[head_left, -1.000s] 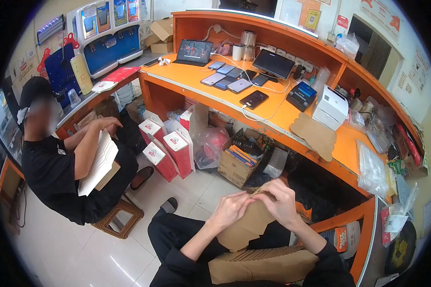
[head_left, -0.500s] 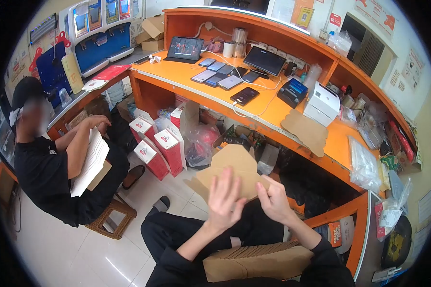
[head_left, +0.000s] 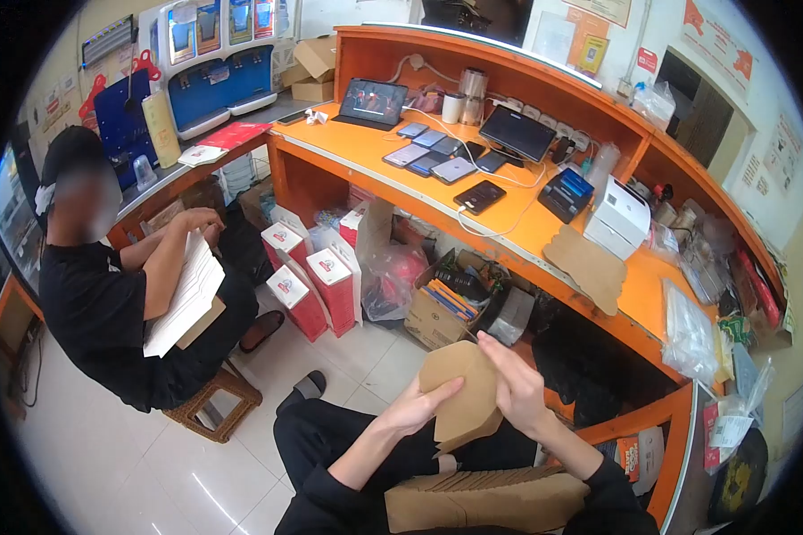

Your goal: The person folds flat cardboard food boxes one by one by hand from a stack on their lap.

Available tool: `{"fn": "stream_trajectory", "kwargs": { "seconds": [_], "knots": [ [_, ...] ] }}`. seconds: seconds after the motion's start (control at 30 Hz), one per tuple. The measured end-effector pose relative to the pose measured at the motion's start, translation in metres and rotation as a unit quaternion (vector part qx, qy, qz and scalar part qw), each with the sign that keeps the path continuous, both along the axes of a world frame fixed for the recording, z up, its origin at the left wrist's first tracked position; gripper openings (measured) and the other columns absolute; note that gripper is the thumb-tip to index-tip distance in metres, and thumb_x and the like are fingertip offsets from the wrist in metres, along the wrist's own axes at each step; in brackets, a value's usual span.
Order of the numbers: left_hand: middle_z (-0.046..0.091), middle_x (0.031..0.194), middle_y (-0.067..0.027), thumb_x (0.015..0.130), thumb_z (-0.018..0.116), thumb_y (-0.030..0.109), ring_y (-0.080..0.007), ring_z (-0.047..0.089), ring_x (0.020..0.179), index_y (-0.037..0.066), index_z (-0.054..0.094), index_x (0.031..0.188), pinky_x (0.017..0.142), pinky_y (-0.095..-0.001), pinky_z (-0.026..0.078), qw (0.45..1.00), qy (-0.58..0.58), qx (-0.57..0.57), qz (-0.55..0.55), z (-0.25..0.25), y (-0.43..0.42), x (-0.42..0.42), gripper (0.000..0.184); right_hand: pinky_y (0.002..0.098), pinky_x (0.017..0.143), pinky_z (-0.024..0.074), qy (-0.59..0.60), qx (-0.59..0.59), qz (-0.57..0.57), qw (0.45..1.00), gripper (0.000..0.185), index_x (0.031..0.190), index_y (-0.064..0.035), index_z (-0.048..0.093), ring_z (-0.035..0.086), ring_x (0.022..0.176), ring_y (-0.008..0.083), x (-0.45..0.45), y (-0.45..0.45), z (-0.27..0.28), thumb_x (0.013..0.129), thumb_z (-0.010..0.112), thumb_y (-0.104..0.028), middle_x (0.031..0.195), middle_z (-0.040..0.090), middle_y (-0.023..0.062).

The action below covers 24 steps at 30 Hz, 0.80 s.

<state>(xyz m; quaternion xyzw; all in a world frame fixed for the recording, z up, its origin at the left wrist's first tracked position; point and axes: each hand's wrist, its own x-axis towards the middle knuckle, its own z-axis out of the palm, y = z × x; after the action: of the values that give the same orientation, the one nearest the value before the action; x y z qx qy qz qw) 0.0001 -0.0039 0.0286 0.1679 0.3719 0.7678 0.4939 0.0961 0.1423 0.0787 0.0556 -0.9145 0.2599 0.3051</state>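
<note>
A brown cardboard piece (head_left: 469, 392), partly folded with angled edges, is held up between my hands above my lap. My left hand (head_left: 419, 407) grips its left side, thumb across the front face and the other fingers hidden behind. Along the right side, my right hand (head_left: 517, 385) presses with its fingers close together and grips that edge. Below, a row of closely packed brown cardboard pieces (head_left: 486, 501) rests on my lap.
An orange counter (head_left: 330, 143) carries several phones, a tablet (head_left: 372, 102) and a white printer (head_left: 617, 218). Another flat cardboard piece (head_left: 584, 266) lies at its edge. Red-and-white boxes (head_left: 332, 283) stand on the floor. A seated person (head_left: 89, 276) at left holds white sheets.
The cardboard piece has gone from spread flat under my hands to folded and more upright. My left hand has moved from its face to its left edge. The view has shifted slightly.
</note>
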Motion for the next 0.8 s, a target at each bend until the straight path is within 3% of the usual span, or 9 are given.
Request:
{"fn": "stream_trajectory", "kwargs": {
  "seconds": [0.07, 0.2, 0.3, 0.4, 0.5, 0.7, 0.8],
  "knots": [
    [0.052, 0.123, -0.0091, 0.089, 0.059, 0.011, -0.0171, 0.051, 0.112, 0.003, 0.039, 0.131, 0.091, -0.0318, 0.044, 0.998, 0.069, -0.007, -0.007, -0.004, -0.004, -0.006, 0.047, 0.0346, 0.095, 0.0460, -0.037, 0.127, 0.041, 0.990, 0.055, 0.125, 0.0038, 0.048, 0.046, 0.123, 0.0310, 0.004, 0.002, -0.001, 0.071, 0.051, 0.012, 0.133, 0.046, 0.0191],
    [0.060, 0.109, -0.0111, 0.093, 0.054, 0.018, -0.0151, 0.057, 0.096, -0.002, 0.048, 0.123, 0.083, -0.0296, 0.047, 0.981, 0.185, -0.064, 0.003, -0.003, -0.005, -0.004, 0.036, 0.0308, 0.092, 0.0476, -0.095, 0.271, 0.099, 0.953, 0.050, 0.125, 0.0001, 0.050, 0.045, 0.124, 0.0278, 0.014, 0.013, 0.008, 0.076, 0.050, 0.005, 0.134, 0.046, 0.0155],
    [0.060, 0.109, -0.0113, 0.093, 0.054, 0.018, -0.0155, 0.057, 0.097, -0.002, 0.047, 0.123, 0.083, -0.0295, 0.047, 0.965, 0.242, -0.079, -0.060, 0.003, -0.005, -0.008, 0.037, 0.0292, 0.090, 0.0488, -0.078, 0.341, 0.151, 0.924, 0.045, 0.122, -0.0013, 0.053, 0.048, 0.123, 0.0263, 0.020, 0.035, 0.016, 0.077, 0.051, 0.000, 0.132, 0.048, 0.0136],
    [0.060, 0.110, -0.0114, 0.092, 0.055, 0.018, -0.0157, 0.057, 0.098, -0.002, 0.047, 0.124, 0.085, -0.0296, 0.047, 0.975, 0.202, -0.063, -0.060, 0.002, 0.001, -0.004, 0.038, 0.0282, 0.084, 0.0522, -0.026, 0.420, 0.183, 0.888, 0.040, 0.116, -0.0008, 0.058, 0.054, 0.116, 0.0257, 0.021, 0.046, 0.030, 0.076, 0.054, -0.004, 0.127, 0.054, 0.0129],
    [0.057, 0.115, -0.0116, 0.091, 0.057, 0.016, -0.0163, 0.054, 0.104, -0.001, 0.045, 0.126, 0.087, -0.0304, 0.046, 0.981, 0.164, -0.060, -0.081, 0.003, 0.002, -0.002, 0.041, 0.0265, 0.089, 0.0482, -0.007, 0.442, 0.214, 0.871, 0.037, 0.112, 0.0016, 0.060, 0.053, 0.117, 0.0245, 0.023, 0.054, 0.032, 0.077, 0.051, -0.006, 0.125, 0.054, 0.0146],
    [0.048, 0.128, -0.0113, 0.092, 0.056, 0.015, -0.0185, 0.049, 0.115, 0.002, 0.034, 0.134, 0.094, -0.0324, 0.043, 0.995, 0.052, -0.044, -0.079, 0.004, 0.000, 0.005, 0.050, 0.0332, 0.091, 0.0489, 0.002, 0.329, 0.147, 0.933, 0.042, 0.113, 0.0056, 0.057, 0.053, 0.117, 0.0308, 0.025, 0.042, 0.009, 0.071, 0.056, 0.004, 0.123, 0.054, 0.0194],
    [0.046, 0.129, -0.0107, 0.092, 0.056, 0.016, -0.0190, 0.048, 0.116, 0.002, 0.032, 0.136, 0.095, -0.0327, 0.042, 0.992, 0.040, -0.066, -0.099, 0.010, -0.005, 0.008, 0.052, 0.0360, 0.096, 0.0454, -0.034, 0.256, 0.156, 0.954, 0.042, 0.116, 0.0074, 0.055, 0.050, 0.119, 0.0342, 0.030, 0.032, 0.009, 0.074, 0.052, 0.008, 0.125, 0.052, 0.0216]
  ]
}}
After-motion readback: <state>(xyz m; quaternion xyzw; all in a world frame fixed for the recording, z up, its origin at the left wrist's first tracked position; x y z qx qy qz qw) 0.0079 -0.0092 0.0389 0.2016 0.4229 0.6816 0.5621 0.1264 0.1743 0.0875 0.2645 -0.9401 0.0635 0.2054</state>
